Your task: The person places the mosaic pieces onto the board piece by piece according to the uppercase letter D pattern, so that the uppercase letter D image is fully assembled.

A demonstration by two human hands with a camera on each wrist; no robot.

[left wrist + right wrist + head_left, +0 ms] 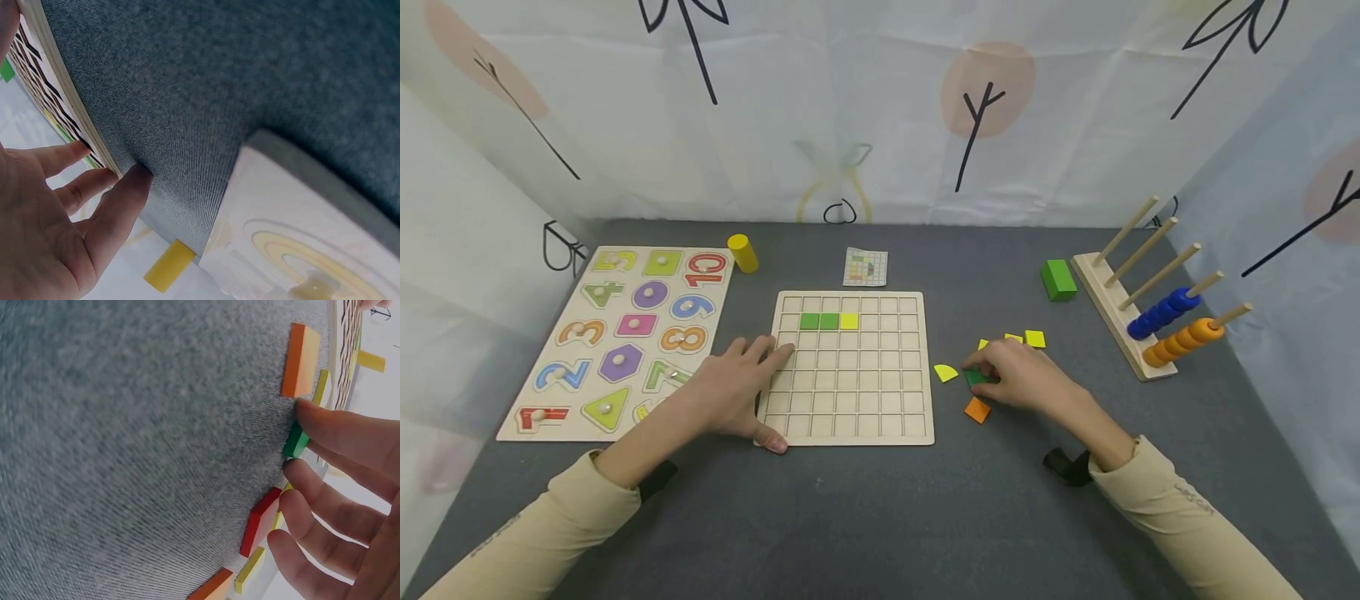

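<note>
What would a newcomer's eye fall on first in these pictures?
Probably on the pale grid board in the middle of the head view, with two green tiles and one yellow tile in a row near its far edge. Next, perhaps, the colourful number puzzle at the left and the peg stand with blue beads and orange beads at the right. Then the right hand, which pinches a green piece beside the grid board.

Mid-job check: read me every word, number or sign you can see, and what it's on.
Number board, sideways:
"1" piece, red
"2" piece, blue
"3" piece, orange
"4" piece, green
"5" piece, yellow
"7" piece, green
"8" piece, orange
"9" piece, blue
"10" piece, red
Yellow number: partly hidden by the left arm.
Markings on both sleeves: too small to read.
Card: any text too small.
</note>
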